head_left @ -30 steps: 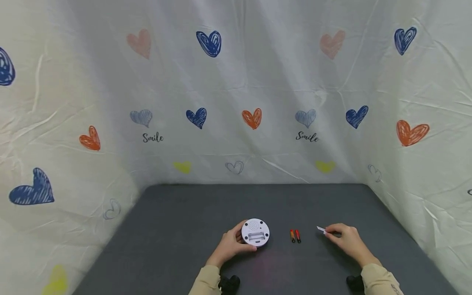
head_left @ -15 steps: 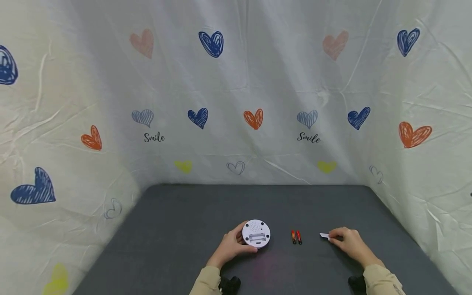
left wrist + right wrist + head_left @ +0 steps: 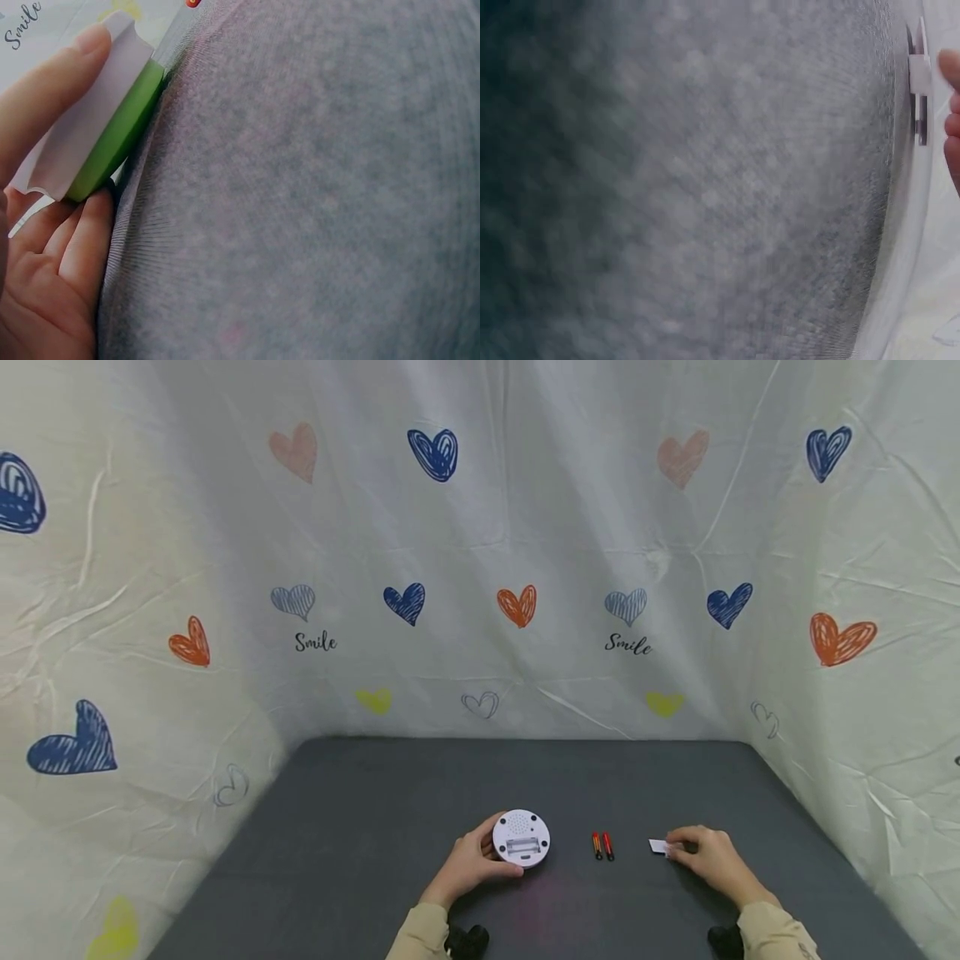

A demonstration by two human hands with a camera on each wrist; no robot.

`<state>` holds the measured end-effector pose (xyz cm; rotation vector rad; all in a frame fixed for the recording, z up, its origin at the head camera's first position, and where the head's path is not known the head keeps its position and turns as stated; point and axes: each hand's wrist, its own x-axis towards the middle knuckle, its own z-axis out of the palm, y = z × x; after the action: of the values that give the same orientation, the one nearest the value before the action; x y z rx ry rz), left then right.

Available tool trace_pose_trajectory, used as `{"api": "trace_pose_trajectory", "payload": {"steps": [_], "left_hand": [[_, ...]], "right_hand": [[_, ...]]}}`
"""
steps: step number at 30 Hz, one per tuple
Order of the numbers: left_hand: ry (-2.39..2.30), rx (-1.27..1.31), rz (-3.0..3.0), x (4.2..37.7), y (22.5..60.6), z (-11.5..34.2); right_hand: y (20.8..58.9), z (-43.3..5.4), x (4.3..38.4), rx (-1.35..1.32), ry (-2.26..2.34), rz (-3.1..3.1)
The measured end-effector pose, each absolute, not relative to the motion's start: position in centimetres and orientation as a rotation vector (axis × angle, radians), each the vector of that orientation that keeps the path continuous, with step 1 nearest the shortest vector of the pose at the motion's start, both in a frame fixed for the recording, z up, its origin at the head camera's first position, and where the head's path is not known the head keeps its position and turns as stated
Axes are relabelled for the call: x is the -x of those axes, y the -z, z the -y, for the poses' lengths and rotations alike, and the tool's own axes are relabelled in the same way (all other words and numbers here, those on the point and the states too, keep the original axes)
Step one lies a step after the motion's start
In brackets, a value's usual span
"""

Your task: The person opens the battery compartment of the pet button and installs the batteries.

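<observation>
My left hand grips a round white device by its left side, thumb below and fingers behind. Its underside faces me, showing speaker holes, dark feet and an uncovered battery compartment. A green band runs along its edge in the left wrist view. To the right, a small white battery cover lies on the dark table. My right hand hovers at its right end; the right wrist view shows a narrow gap between the thumb and the cover.
Two red and black batteries lie side by side on the grey tabletop, between device and cover. A white curtain printed with hearts encloses the back and sides.
The white battery cover, earlier pinched and tilted in my right hand, has come down flat on the table, and the fingers have let go. My left hand keeps the device in place.
</observation>
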<state>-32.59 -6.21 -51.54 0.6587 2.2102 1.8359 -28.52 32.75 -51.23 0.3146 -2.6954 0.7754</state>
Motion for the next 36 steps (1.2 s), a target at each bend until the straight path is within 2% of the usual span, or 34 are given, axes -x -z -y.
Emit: {"api": "trace_pose_trajectory", "payload": {"steps": [8,16,27,36], "left_hand": [[-1.854,-0.665,-2.181,31.9,50.7,6.3],[-1.859,-0.672,-2.171,31.8,50.7,6.2],[-1.851,-0.670,-2.184,31.8,50.6,6.2],[-1.836,-0.642,-2.190,33.1,52.9,6.3]], "right_hand": [[50.4,-30.2,28.3,-0.080,-1.254,2.630],[49.9,-27.1,28.7,-0.073,-1.487,2.567],[51.2,-24.6,29.7,-0.017,-1.362,2.626],[51.7,-23.9,29.7,0.013,-1.324,2.652]]}}
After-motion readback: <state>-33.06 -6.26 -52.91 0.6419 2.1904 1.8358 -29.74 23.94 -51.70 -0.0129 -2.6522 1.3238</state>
